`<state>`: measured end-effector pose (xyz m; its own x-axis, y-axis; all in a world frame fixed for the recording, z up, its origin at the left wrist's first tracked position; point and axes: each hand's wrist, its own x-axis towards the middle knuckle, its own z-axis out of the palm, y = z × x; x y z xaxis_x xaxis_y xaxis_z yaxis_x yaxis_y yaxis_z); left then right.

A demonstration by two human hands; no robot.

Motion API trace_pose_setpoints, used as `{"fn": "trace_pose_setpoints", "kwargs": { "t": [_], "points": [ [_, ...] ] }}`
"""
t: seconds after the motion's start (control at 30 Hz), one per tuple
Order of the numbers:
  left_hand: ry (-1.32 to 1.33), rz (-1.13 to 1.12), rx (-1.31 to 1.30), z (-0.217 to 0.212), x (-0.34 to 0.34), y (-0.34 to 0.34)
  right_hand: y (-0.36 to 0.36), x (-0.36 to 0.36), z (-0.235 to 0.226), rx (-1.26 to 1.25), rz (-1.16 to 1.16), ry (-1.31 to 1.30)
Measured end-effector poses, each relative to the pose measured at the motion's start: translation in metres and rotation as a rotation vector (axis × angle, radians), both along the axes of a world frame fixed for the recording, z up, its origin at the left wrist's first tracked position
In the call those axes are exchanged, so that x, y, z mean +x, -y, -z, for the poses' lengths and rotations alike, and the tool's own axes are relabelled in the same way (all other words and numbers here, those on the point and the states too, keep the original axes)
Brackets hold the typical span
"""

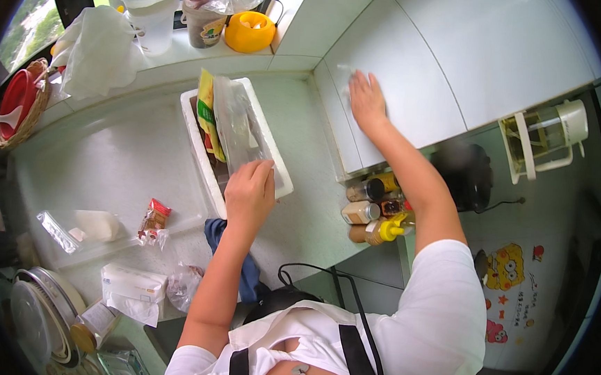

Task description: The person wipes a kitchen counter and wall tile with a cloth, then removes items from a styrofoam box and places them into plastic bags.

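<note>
A white foam box (283,160) stands on the counter before me. It holds a yellow-and-green packet (207,111) and a clear plastic bag (230,116), both upright. My left hand (250,189) is over the near end of the box, beside the bag, with its fingers curled together. What they grip is hidden beneath them. To the right, my right hand (368,103) lies against the white tiled wall (420,77), fingers stretched out and holding nothing. A small pale patch shows on the tile by its fingertips.
Seasoning jars (363,211) cluster under my right forearm. A tissue pack (133,286), a red snack packet (154,219) and a blue cloth (247,274) lie at the left. The sill holds a lidded plastic tub (152,10) and a yellow container (249,33). Stacked lids (44,309) stand lower left.
</note>
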<state>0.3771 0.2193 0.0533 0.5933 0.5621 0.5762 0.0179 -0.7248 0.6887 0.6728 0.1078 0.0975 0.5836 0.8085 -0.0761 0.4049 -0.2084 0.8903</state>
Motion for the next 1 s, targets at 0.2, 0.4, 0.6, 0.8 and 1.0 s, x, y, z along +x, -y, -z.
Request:
{"fn": "trace_pose_setpoints", "kwargs": {
  "t": [0.2,0.4,0.6,0.8,1.0],
  "points": [
    [-0.035,-0.036,-0.005,0.000,0.000,0.002,-0.077,0.061,0.009,0.080,0.077,0.044],
    [-0.060,-0.081,0.071,0.003,0.004,0.003,-0.079,0.069,0.080,0.107,0.019,-0.090],
    [-0.134,-0.112,0.159,-0.003,0.009,0.006,-0.077,0.066,0.121,0.236,-0.038,-0.160],
    [-0.129,-0.111,0.203,0.002,0.008,0.010,-0.075,0.073,0.158,0.327,-0.066,-0.146],
    [-0.098,-0.089,0.178,0.005,0.005,0.008,-0.033,0.021,0.147,0.324,0.062,-0.314]
  ]
}}
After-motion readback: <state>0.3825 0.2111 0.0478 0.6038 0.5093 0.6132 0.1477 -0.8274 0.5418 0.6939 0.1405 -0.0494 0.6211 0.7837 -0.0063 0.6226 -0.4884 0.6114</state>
